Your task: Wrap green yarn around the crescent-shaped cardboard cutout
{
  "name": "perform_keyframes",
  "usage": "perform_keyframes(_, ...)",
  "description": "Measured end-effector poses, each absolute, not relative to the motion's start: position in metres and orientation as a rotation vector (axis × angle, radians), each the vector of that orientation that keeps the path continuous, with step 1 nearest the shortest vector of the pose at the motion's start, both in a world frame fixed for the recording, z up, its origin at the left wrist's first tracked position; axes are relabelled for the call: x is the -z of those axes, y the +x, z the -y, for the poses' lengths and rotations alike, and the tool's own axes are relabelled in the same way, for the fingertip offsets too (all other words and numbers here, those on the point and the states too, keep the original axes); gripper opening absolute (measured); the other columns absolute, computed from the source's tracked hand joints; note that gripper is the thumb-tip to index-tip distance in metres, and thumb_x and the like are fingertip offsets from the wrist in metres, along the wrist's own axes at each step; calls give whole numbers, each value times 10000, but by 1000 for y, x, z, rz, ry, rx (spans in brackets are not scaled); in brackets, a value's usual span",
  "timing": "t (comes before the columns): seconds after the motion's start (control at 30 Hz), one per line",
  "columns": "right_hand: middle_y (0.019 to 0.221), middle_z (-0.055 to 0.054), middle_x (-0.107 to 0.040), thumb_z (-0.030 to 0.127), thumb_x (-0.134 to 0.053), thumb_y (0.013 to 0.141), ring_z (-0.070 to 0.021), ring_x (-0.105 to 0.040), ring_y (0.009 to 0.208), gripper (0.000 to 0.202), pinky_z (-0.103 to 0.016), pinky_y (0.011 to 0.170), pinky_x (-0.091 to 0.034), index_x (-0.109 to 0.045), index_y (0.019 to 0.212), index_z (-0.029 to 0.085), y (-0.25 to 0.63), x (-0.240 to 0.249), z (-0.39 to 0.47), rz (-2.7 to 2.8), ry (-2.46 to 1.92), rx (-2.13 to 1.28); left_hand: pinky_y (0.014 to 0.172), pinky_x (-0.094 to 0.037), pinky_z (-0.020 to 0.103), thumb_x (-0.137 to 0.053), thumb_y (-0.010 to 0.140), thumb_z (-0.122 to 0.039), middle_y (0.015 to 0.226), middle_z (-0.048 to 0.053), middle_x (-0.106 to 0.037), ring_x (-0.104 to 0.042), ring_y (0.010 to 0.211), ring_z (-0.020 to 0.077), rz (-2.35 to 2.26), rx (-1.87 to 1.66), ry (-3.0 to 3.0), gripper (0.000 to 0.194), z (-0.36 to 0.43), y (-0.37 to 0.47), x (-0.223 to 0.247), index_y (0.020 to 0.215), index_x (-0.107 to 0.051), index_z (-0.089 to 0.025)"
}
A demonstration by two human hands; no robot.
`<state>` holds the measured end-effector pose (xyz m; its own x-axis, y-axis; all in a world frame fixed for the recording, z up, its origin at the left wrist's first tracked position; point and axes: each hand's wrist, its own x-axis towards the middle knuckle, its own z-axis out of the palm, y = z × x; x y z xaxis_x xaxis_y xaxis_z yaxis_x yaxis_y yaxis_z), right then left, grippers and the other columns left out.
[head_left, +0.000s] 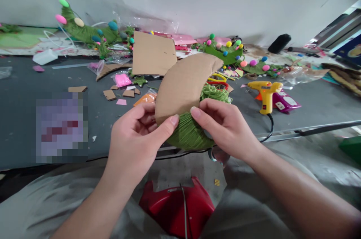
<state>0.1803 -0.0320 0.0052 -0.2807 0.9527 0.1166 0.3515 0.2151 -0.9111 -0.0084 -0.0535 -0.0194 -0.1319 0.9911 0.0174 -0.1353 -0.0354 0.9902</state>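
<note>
Between my two hands is a cardboard crescent [180, 85], its lower part wrapped in dark green yarn [187, 133] and its upper part bare brown card. My left hand [138, 130] is closed on its left edge, thumb pressing where the yarn meets the card. On the other side my right hand [225, 124] grips it, thumb tip on the top of the wrapping and fingers partly hidden behind. Loose lighter green yarn [216, 94] lies bunched just beyond my right hand. Scissors with yellow and red handles [217, 79] show partly behind the crescent.
A yellow hot glue gun [265, 94] stands on the grey table [98, 126] at right, its cord hanging over the front edge. Cardboard scraps [109, 95] and a square cardboard sheet [152, 53] lie behind. Finished green crescents with colored balls [84, 30] line the wall. A red stool [177, 207] is below.
</note>
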Motion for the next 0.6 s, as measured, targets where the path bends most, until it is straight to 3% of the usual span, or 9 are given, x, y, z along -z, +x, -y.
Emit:
perform_keyframes(0.2,643,40,-428,487,-692,899,-80,-385,587,396,-223,519,-336,-507,719,187,179,-5,34,1732,-1228,-1072,746,-610,196,-850,778,-261,890,-23,-752,-730,835,128,-1169,-1373,1076,187,54,-10,19,922,-731,-261)
perform_keyframes(0.4,633,33,-470,534,-705,870,-85,-409,577,422,-229,505,-338,-524,718,184,175,-2,34,1726,-1297,-1041,813,-626,269,-840,780,-276,982,11,-770,-742,908,176,-1176,-1361,1076,243,55,-9,20,998,-736,-257)
perform_keyframes(0.6,626,49,-422,542,-703,870,-74,-359,555,446,-222,490,-310,-486,707,188,176,0,33,1709,-1263,-1107,850,-633,324,-851,756,-296,1041,48,-771,-744,969,218,-1180,-1329,1030,319,55,-11,22,1042,-730,-224)
